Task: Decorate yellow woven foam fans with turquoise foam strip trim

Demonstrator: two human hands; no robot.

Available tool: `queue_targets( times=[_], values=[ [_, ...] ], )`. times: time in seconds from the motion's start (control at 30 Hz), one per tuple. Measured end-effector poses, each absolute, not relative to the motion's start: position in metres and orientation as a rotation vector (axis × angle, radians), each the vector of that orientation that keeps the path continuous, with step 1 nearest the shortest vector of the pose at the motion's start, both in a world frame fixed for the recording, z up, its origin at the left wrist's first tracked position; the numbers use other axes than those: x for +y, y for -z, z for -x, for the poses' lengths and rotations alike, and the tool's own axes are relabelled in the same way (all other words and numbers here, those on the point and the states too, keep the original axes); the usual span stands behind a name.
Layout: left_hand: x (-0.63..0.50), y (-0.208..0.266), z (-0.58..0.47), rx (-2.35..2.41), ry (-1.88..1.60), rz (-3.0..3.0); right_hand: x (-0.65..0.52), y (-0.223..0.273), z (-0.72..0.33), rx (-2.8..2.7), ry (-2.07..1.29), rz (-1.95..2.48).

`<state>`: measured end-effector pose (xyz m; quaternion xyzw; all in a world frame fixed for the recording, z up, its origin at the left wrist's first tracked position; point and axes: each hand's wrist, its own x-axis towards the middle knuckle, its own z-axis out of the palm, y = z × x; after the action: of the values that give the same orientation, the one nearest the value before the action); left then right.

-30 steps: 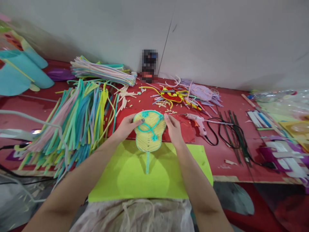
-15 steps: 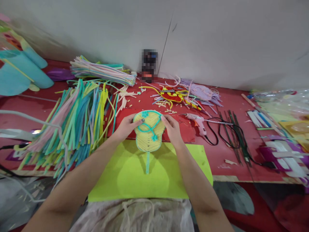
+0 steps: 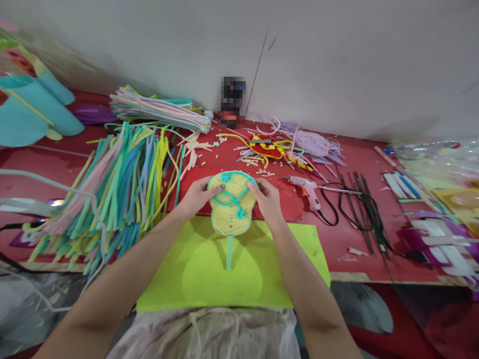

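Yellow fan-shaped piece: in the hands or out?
In: the left hand and right hand hold opposite edges of the yellow fan-shaped piece, thumbs on its visible face.

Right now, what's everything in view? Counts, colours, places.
Fan-shaped piece: 1, yellow and teal, between both hands
Mat: 1, lime, table's near edge
Glue gun: 1, pink and white, right
Fuzzy stems: many, mixed, left
Cut bits: many, cream, beyond hands
Rods: several, dark, right
Curved sheets: several, light blue, far left
Pixelated object: 1, dark, back
Table: 1, red, underneath
Left hand: 1, bare, piece's left edge
Right hand: 1, bare, its right edge
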<state>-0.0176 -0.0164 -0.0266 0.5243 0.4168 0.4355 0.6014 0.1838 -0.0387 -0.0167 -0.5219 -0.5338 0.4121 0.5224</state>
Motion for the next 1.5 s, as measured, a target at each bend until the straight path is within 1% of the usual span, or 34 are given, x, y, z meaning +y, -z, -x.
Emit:
queue_targets(
  times=[0.9,1.2,1.37,1.5],
  values=[
    [-0.017,0.026,0.017,0.957,-0.994,-1.250,-0.038,0.020,-0.178,-1.157,-0.967,1.285],
    [-0.019,0.026,0.016,0.970,-0.961,-1.297,-0.041,0.018,-0.171,-1.171,-1.121,1.263],
    [-0.019,0.025,0.015,0.984,-0.934,-1.328,-0.042,0.021,-0.169,-1.185,-1.070,1.367],
    [-0.019,0.025,0.015,0.988,-0.929,-1.316,-0.041,0.020,-0.171,-1.197,-1.075,1.360]
  ],
)
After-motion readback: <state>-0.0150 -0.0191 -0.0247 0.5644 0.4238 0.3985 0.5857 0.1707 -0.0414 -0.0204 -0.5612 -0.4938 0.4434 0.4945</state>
